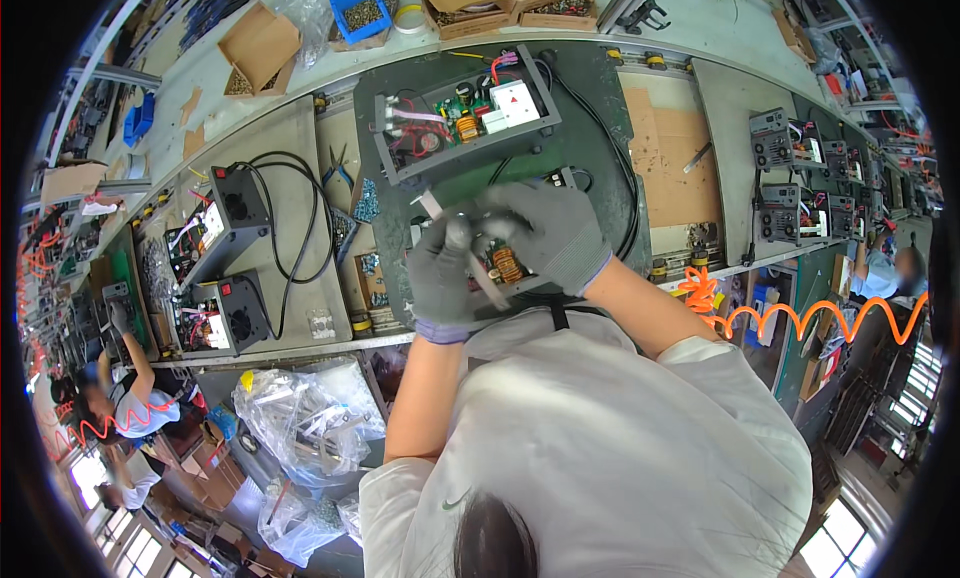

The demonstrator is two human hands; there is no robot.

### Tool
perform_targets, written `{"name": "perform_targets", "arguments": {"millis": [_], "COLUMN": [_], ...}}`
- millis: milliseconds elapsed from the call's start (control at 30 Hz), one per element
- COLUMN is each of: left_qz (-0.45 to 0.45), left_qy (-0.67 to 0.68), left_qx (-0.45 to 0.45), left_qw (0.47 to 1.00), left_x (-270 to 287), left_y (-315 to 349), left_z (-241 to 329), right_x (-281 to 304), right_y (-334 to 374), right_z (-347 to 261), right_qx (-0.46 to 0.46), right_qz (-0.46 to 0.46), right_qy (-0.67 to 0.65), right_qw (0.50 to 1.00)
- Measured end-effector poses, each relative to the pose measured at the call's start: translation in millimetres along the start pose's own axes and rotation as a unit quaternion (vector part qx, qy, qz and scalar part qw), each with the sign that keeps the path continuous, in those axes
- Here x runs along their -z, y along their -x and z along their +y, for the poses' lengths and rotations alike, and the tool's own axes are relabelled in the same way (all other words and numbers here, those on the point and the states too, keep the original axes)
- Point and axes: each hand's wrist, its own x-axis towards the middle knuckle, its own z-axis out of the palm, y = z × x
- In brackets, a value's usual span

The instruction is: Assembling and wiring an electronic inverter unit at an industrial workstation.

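Both my hands wear grey gloves and meet over the near end of the dark green work board point(600, 88). My left hand point(443, 273) is closed around a long, pale flat strip point(487, 282), which slants past its fingers. My right hand point(562, 236) has its fingers curled together beside the left fingertips; what they grip is blurred and hidden. Below them lies a second open unit, mostly covered, with a copper-wound coil point(508, 266) showing. Just beyond my hands stands an open grey metal case point(470, 156) with a circuit board, coils and wires inside.
Left stand two black-ended units point(240, 313) with a looped black cable point(292, 274), pliers point(338, 168) and small screws point(367, 200). Several finished-looking units point(790, 213) sit at right. A blue bin point(361, 14) stands at the back. An orange coiled hose point(800, 313) hangs near right. Other people work at far left and right.
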Motion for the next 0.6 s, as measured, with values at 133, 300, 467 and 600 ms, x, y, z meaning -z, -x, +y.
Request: {"name": "perform_targets", "arguments": {"millis": [133,300,467,600], "left_qz": [-0.051,-0.061,-0.032,-0.005], "left_qy": [-0.081,-0.212,-0.260,-0.274], "left_qx": [0.092,-0.014,-0.099,-0.135], "left_qw": [0.991,0.975,0.960,0.952], "left_x": [22.2,25.6,18.0,16.3], "left_y": [2.2,8.6,14.9,25.3], "left_z": [3.1,5.2,14.4,22.9], "right_x": [5.4,7.0,3.1,-11.0], "right_y": [-0.6,1.9,2.2,-1.9], "right_z": [4.3,6.4,11.7,13.1], "right_qx": [0.135,0.204,0.174,0.037], "right_qz": [-0.043,-0.077,-0.098,-0.018], "right_qy": [0.040,0.108,0.106,-0.082], "right_qw": [0.989,0.970,0.974,0.996]}}
